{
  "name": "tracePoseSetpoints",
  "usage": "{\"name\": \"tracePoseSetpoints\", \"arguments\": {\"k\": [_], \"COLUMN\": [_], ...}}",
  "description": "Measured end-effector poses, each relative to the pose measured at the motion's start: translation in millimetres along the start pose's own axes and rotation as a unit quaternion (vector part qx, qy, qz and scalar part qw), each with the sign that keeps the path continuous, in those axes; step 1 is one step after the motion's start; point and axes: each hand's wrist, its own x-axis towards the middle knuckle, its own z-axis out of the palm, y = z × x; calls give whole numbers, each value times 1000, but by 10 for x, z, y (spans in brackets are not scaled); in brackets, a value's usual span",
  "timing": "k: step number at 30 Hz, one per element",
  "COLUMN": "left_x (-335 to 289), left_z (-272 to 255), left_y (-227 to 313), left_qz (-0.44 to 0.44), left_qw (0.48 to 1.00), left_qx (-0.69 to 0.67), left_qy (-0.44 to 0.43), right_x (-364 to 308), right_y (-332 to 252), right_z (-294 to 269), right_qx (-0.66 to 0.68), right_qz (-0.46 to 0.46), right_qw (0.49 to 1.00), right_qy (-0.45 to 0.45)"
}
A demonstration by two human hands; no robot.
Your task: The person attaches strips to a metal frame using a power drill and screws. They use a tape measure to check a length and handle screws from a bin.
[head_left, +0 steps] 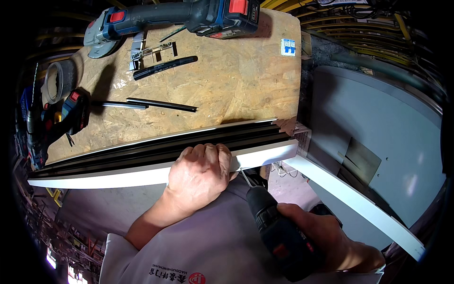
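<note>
A long white frame profile (118, 178) with black channels along its top lies across the workbench's near edge. My left hand (201, 173) is closed over it right of the middle, knuckles up. In my right hand (321, 232) is a dark blue cordless drill (280, 229), held below and to the right of the left hand. Its thin bit (246, 178) points up at the profile's near white face, and the tip is at or against that face, close beside my left fingers. The drill's trigger is hidden from view.
On the wooden bench (246, 90) lie an angle grinder (156, 21), black strips (163, 104), a black pen-like tool (165, 67) and a small white-and-blue switch (288, 47). Another cordless drill (75, 111) stands left. A white bar (354, 201) slants down right, before a grey panel (378, 128).
</note>
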Motion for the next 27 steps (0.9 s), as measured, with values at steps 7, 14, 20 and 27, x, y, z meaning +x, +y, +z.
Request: {"name": "tracePoseSetpoints", "arguments": {"k": [7,14,20,27], "left_x": [7,8,13,10], "left_z": [-12,-5,-17,-13], "left_y": [0,1,2,3], "left_qz": [0,1,2,0], "left_qw": [1000,1000,1000,1000], "left_qx": [0,2,0,-3], "left_qy": [1,2,0,-3], "right_x": [-7,17,18,28], "right_y": [-8,-35,-56,-53], "right_z": [-36,-87,-85,-80], "right_qx": [-24,-29,-34,-41], "right_qz": [1,29,31,9], "right_qw": [1000,998,998,998], "right_qy": [-15,-47,-47,-38]}}
